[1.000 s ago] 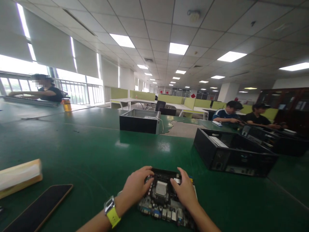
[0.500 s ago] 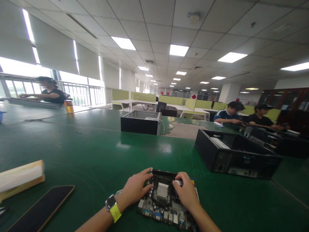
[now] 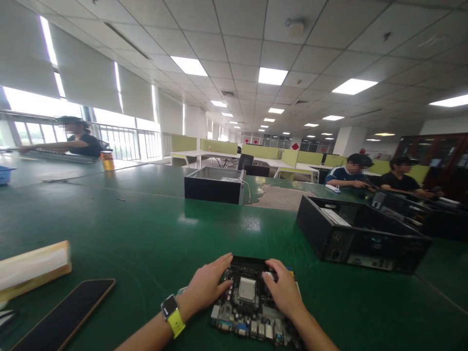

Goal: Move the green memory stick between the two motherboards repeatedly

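A motherboard (image 3: 239, 314) lies on the green table before me, its port side nearest me. A pale square processor (image 3: 247, 289) sits in its middle. A dark strip (image 3: 250, 263), possibly a memory stick, runs across its far side between my hands. My left hand (image 3: 209, 282), wearing a watch (image 3: 169, 308) with a yellow-green band, is on the board's left side, fingertips by the strip's left end and thumb lower. With thumb and fingers curled, my right hand (image 3: 282, 288) grips the far right part; what lies beneath those fingers is partly hidden.
An open black computer case (image 3: 329, 239) stands to the right, another case (image 3: 212, 188) farther back. At left lie a dark phone-like slab (image 3: 69, 312) and a pale yellow pack (image 3: 36, 268). Other people sit at the far left and right. An amber container (image 3: 107, 161) stands far left.
My view has shifted slightly. Both hands stay at the motherboard, and the dark strip between them shows a little taller. The person at far left has stretched an arm outward.
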`<state>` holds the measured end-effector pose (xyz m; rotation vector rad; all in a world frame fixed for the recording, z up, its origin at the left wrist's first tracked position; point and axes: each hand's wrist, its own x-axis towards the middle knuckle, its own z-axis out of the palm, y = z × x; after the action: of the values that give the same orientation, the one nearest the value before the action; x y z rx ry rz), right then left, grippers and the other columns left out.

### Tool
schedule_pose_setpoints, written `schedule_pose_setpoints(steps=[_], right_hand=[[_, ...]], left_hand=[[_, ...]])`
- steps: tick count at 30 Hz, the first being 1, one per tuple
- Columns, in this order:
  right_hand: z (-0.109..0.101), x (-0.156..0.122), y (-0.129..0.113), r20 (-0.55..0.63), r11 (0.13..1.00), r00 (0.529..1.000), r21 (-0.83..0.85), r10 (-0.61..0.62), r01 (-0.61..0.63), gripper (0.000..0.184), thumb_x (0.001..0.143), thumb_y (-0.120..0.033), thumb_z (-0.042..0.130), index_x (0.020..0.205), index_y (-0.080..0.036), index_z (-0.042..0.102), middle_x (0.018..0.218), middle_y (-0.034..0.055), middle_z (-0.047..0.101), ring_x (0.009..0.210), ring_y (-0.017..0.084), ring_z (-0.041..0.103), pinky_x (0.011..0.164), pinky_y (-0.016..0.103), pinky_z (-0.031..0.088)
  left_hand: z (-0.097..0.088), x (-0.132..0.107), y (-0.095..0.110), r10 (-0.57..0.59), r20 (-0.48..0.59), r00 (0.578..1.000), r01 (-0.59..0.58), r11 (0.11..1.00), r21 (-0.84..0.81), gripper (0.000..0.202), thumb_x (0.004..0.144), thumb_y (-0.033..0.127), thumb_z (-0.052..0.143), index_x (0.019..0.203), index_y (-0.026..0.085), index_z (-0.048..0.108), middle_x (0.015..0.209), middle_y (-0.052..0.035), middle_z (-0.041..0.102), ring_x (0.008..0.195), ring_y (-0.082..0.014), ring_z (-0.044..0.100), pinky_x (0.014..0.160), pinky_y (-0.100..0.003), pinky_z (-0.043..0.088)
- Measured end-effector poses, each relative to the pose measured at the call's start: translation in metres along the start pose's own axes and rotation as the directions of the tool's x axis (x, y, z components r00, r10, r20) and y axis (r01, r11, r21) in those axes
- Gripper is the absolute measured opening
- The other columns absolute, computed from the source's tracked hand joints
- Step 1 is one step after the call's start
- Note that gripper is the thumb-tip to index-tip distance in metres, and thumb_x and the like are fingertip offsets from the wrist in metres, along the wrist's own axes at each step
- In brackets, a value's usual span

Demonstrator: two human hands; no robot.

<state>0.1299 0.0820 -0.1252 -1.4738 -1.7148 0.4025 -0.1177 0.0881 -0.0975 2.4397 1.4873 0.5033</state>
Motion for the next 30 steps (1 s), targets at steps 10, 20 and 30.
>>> schedule_pose_setpoints(steps=[10, 20, 30], right_hand=[[0.0006, -0.0018, -0.0002, 0.015, 0.999, 0.999, 0.004, 0.043, -0.043, 0.047, 0.077, -0.042, 0.048, 0.115, -0.015, 0.055, 0.117, 0.0092, 0.057, 0.109, 0.021, 0.051, 0.095, 0.031, 0.037], [0.0017, -0.0013, 0.0007, 0.019, 1.0, 1.0, -0.016, 0.019, -0.018, 0.04, 0.076, -0.038, 0.049, 0.106, -0.015, 0.062, 0.116, 0.0105, 0.057, 0.111, 0.023, 0.049, 0.098, 0.034, 0.034], [0.0027, -0.0006, 0.0026, 0.013, 0.999, 1.0, -0.037, 0.005, -0.005, 0.04, 0.075, -0.036, 0.05, 0.107, -0.014, 0.062, 0.118, 0.0105, 0.056, 0.113, 0.023, 0.048, 0.1, 0.034, 0.033]], left_hand=[[0.0036, 0.0003, 0.0001, -0.01, -0.004, 1.0, 0.01, 1.0, 0.028, 0.064, 0.077, 0.038, 0.048, 0.137, 0.024, 0.031, 0.143, -0.0008, 0.032, 0.128, -0.0171, 0.035, 0.107, -0.035, 0.029], [0.0009, 0.0001, 0.0022, -0.017, 0.016, 1.0, 0.017, 1.0, 0.015, 0.06, 0.078, 0.039, 0.047, 0.135, 0.026, 0.035, 0.144, 0.0005, 0.03, 0.126, -0.019, 0.038, 0.105, -0.037, 0.031], [0.0024, -0.0001, 0.0014, -0.021, 0.008, 1.0, 0.021, 1.0, 0.017, 0.06, 0.078, 0.041, 0.047, 0.135, 0.027, 0.035, 0.145, 0.0003, 0.03, 0.124, -0.0208, 0.04, 0.104, -0.038, 0.033]])
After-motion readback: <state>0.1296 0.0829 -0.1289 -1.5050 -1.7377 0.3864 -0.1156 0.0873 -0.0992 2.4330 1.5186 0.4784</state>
